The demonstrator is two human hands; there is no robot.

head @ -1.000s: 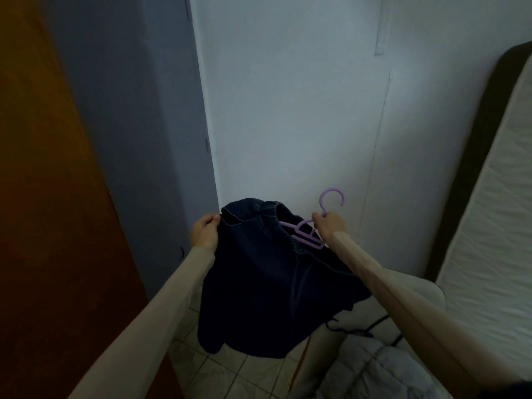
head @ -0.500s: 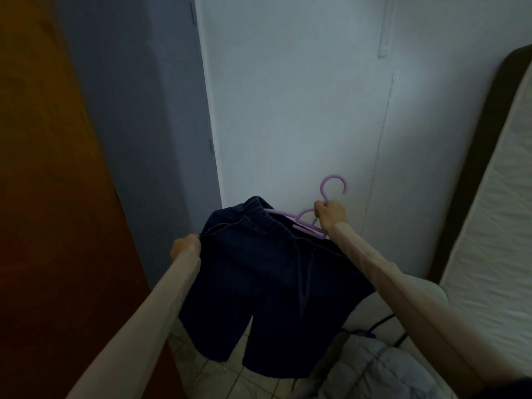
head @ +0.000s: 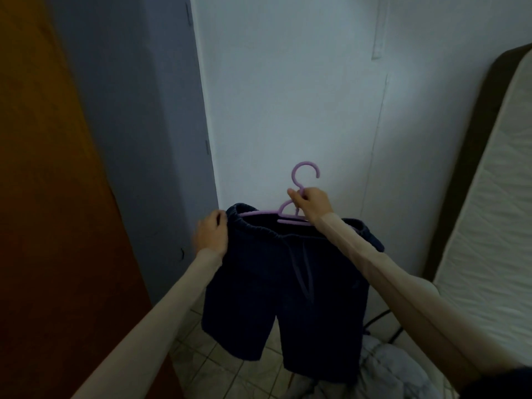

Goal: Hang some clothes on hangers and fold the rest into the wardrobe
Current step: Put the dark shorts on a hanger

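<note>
Holding up a pair of dark navy shorts on a lilac plastic hanger, in front of a pale wall. Right hand closing tight around the hanger's neck, just under the hook. Left hand pinching the left end of the elastic waistband, fingers clamped on the fabric. Hanger's arms sitting inside the waistband, stretching it open from side to side. Shorts hanging with both legs down, a drawstring dangling down the front, above a tiled floor. Standing beside an orange-brown wooden door on the left. Leaning upright at the right edge, a white quilted mattress. Lying low at the right, pale bunched fabric.
</note>
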